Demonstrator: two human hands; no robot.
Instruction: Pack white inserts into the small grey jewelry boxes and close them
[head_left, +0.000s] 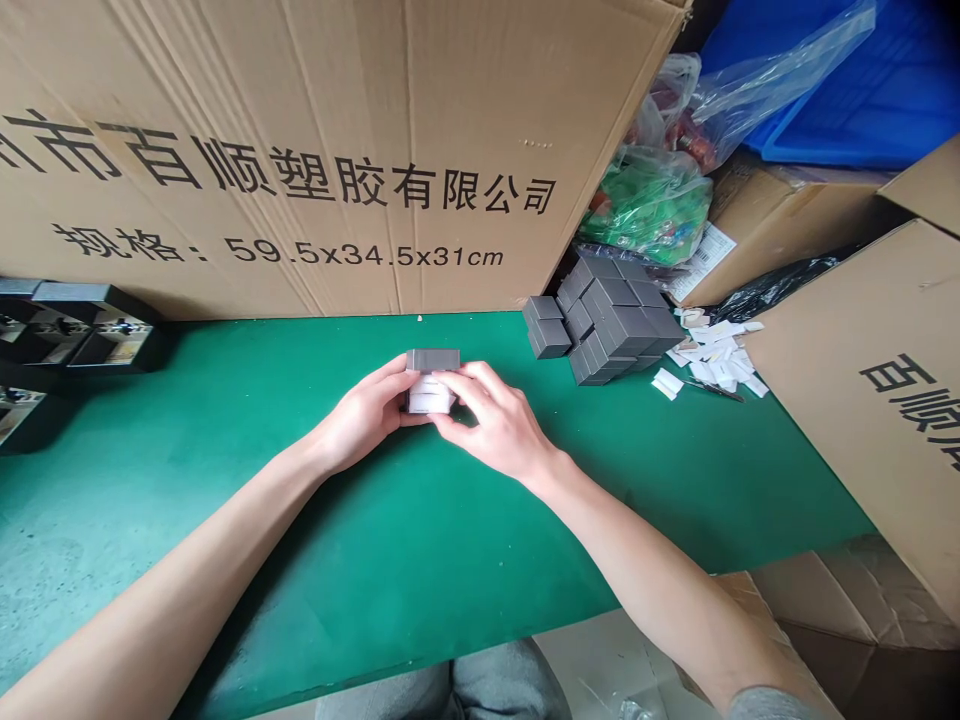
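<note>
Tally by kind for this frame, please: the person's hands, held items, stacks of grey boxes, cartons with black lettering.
Hands: 2 (left hand, right hand)
Held items: 1 (grey-and-white item)
Stacks: 1 (stack of grey boxes, counted as one)
Lettered cartons: 2 (back carton, right carton)
Total: 6

Midway along the counter (390, 560), a box (433, 359) is held between left grip (361, 418) and right grip (501, 420). Behind it, a carton (337, 90) is stood. Stacked blocks (619, 318) are placed far right, with paper slips (724, 357) to their right and bags (656, 205) behind; open cases (97, 296) are set far left.
</note>
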